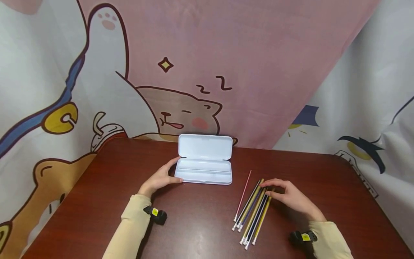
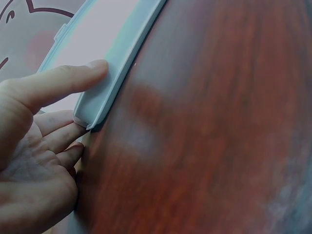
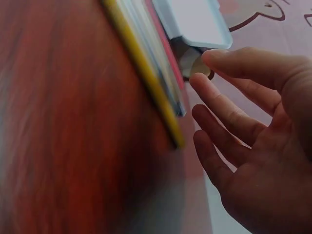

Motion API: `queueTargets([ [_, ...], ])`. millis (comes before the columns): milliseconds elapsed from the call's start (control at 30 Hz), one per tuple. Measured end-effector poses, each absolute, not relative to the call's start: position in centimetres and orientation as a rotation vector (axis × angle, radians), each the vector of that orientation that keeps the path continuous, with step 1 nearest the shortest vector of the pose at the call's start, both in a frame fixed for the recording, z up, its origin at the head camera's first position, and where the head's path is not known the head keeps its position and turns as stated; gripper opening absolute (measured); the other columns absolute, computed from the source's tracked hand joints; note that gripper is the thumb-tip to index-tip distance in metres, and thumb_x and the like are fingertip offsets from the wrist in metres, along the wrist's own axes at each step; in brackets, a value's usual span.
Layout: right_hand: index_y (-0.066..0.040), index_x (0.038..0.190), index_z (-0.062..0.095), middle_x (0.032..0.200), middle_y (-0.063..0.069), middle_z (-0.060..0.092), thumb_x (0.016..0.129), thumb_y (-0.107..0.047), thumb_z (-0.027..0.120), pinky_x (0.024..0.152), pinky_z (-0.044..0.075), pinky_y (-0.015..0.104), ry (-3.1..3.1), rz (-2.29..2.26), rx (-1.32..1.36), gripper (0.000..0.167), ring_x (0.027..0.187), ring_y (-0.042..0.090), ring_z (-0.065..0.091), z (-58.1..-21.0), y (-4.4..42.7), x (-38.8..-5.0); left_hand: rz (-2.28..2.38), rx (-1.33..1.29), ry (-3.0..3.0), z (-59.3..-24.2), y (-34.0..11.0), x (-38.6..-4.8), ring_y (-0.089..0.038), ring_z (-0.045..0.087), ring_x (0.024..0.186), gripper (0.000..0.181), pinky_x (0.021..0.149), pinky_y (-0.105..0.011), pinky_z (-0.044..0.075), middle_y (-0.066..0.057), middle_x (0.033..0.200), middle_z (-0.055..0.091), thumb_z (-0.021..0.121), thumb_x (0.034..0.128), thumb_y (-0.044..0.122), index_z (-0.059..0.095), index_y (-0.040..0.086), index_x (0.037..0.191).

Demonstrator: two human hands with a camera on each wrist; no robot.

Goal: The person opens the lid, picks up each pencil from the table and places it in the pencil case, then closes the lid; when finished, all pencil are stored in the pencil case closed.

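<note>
The case (image 1: 203,164) sits near the far edge of the worktop (image 1: 194,212), its lid (image 1: 205,146) raised. The left hand (image 1: 158,181) grips the case's left end between thumb and fingers. To the case's right, pencils (image 1: 252,215) lie side by side, white ends toward the person; a red pencil (image 1: 243,195) is leftmost. The right hand (image 1: 292,196), fingers relaxed and holding nothing, is at the pencils' far ends.

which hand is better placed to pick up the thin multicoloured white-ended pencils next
Probably the right hand: it is close to the far ends of the pencils and grips nothing, while the left hand holds the left end of the open white rectangular case.
</note>
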State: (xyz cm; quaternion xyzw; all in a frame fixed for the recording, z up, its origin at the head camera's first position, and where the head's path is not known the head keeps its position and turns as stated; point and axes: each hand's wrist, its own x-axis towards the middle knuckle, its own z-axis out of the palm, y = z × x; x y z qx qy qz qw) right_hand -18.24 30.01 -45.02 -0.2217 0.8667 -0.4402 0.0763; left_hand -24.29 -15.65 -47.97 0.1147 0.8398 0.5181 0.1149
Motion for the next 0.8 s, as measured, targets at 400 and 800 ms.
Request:
queueTargets([
  [400,-0.007,0.119,0.067,0.115,0.006,0.066,0.089,-0.006,0.069,0.086,0.045,0.02,2.659,-1.295,-0.759,0.03,0.105,0.013,0.059,-46.0,31.6,-17.4,1.552,0.357,2.445,-47.7,-15.6,-24.0,-0.037,0.026,0.137,0.09,0.108,-0.06,0.018,-0.021,0.151,0.03,0.08,0.0744,0.01,0.03,0.005,0.15],
  [800,-0.005,0.112,0.064,0.112,0.009,0.061,0.082,0.002,0.073,0.083,0.045,0.019,2.768,-1.301,-0.839,0.032,0.101,0.01,0.056,-46.8,32.4,-16.6,1.541,0.35,2.441,-48.1,-15.6,-24.3,-0.032,0.029,0.136,0.091,0.109,-0.056,0.019,-0.017,0.151,0.031,0.08,0.0743,0.011,0.031,0.009,0.15],
])
